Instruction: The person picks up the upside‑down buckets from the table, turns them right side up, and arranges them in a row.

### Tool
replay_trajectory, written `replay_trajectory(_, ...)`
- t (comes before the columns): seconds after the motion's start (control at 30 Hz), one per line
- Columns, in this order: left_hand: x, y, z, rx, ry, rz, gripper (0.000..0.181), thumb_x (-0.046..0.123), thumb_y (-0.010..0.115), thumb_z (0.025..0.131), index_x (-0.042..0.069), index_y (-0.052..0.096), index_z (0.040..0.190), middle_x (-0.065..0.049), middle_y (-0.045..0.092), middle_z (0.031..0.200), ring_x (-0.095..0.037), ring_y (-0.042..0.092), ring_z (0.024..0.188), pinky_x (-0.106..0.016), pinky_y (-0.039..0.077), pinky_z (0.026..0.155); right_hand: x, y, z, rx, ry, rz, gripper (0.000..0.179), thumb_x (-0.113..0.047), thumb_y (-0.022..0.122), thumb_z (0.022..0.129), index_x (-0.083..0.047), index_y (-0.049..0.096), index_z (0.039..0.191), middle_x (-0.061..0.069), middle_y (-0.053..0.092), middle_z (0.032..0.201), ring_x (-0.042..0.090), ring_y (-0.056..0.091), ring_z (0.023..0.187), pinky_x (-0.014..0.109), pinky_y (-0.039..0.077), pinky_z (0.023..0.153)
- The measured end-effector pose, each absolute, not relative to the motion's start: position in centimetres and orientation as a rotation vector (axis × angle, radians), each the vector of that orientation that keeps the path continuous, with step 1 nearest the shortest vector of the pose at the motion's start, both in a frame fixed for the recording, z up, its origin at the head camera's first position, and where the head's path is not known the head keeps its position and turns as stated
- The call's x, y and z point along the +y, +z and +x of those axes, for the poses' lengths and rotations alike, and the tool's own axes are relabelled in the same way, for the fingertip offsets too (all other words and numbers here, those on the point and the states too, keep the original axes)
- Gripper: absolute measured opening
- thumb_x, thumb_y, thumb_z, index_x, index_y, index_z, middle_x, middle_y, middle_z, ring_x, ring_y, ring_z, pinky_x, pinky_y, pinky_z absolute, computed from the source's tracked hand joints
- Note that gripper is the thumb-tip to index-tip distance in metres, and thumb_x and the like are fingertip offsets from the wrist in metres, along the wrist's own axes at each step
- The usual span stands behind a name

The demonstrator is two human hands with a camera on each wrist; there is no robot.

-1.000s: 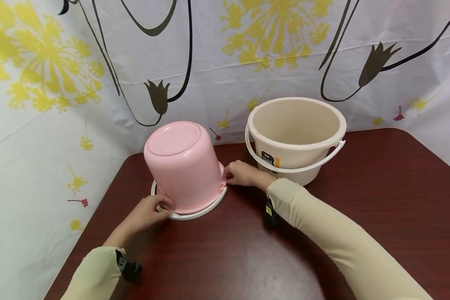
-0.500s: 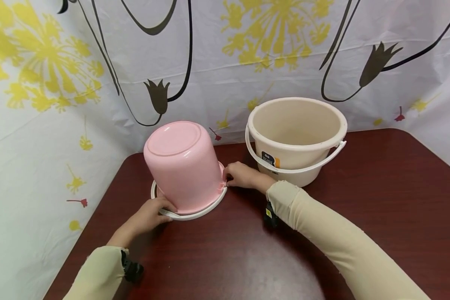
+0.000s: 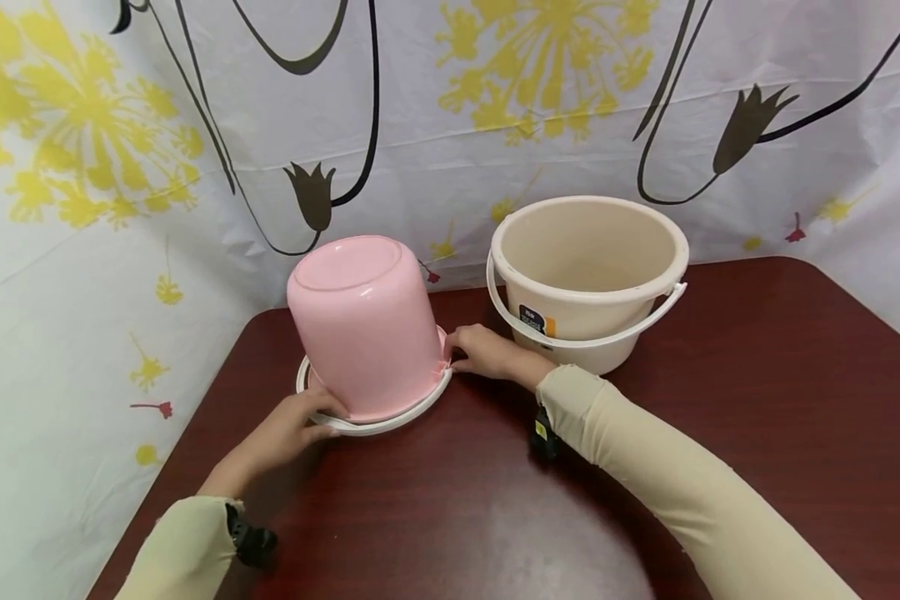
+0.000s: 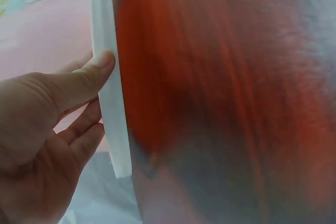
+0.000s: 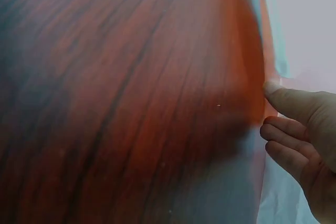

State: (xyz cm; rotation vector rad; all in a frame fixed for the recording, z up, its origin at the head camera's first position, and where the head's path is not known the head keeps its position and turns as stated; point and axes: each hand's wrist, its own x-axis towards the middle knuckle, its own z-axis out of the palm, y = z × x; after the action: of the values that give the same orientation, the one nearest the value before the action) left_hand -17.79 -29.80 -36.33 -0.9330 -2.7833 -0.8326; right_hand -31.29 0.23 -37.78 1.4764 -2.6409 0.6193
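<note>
A pink bucket stands upside down at the left of the table, its base facing up and its white handle lying round the rim. My left hand grips the front left of the rim. In the left wrist view, the thumb of that hand lies on the white handle, with fingers curled behind it against the pink wall. On the bucket's right side, my right hand pinches the rim near the handle's hinge. The right wrist view shows the thumb of this hand at the pink edge.
An upright cream bucket with a white handle and a dark label stands close behind my right hand. Both buckets are on a dark red wooden table. A flower-printed white curtain hangs behind and at the left.
My left hand has shifted its hold along the front rim, its thumb moving onto the handle. The pink bucket has risen slightly in the head view. The right hand keeps its place.
</note>
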Motion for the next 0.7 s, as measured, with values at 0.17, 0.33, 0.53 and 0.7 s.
replay_trajectory(0.17, -29.9, -35.2, -17.9, -2.776, -0.898, -0.851, 0.022, 0.001, 0.071, 0.075, 0.011, 0.064, 0.093, 0.002, 0.06, 0.096, -0.014, 0.054, 0.09, -0.035, 0.046, 0.077, 0.4, -37.3, -31.1, -2.599, 0.681, 1.404, 0.011, -0.01, 0.069, 0.081, -0.007, 0.063, 0.09, 0.004, 0.063, 0.087, 0.02, 0.058, 0.084, 0.031, 0.045, 0.078)
replay_trajectory(0.33, -29.7, -34.2, -18.2, -2.752, -0.919, -0.879, 0.02, 0.004, 0.069, 0.079, 0.012, 0.061, 0.097, 0.0, 0.057, 0.099, -0.017, 0.054, 0.091, -0.036, 0.046, 0.077, 0.7, -37.0, -31.0, -2.556, 0.794, 1.298, 0.013, -0.009, 0.069, 0.081, -0.006, 0.062, 0.092, 0.005, 0.064, 0.091, 0.021, 0.059, 0.089, 0.032, 0.045, 0.081)
replay_trajectory(0.53, -29.5, -32.6, -18.6, -2.664, -0.939, -0.973, 0.025, 0.0, 0.068, 0.079, 0.01, 0.057, 0.098, 0.0, 0.054, 0.097, -0.014, 0.052, 0.089, -0.034, 0.045, 0.071, 1.1, -36.4, -30.8, -2.517, 0.926, 1.175, 0.017, -0.017, 0.067, 0.084, -0.007, 0.062, 0.097, 0.004, 0.066, 0.099, 0.017, 0.06, 0.097, 0.03, 0.045, 0.084)
replay_trajectory(0.7, -29.6, -31.4, -18.8, -2.626, -0.972, -1.011, 0.031, -0.006, 0.069, 0.076, 0.008, 0.055, 0.1, -0.003, 0.052, 0.096, -0.012, 0.047, 0.086, -0.03, 0.044, 0.063, 0.8, -35.8, -30.3, -2.526, 1.052, 1.069, 0.02, -0.02, 0.065, 0.086, -0.009, 0.061, 0.102, 0.002, 0.065, 0.105, 0.014, 0.058, 0.101, 0.028, 0.044, 0.085)
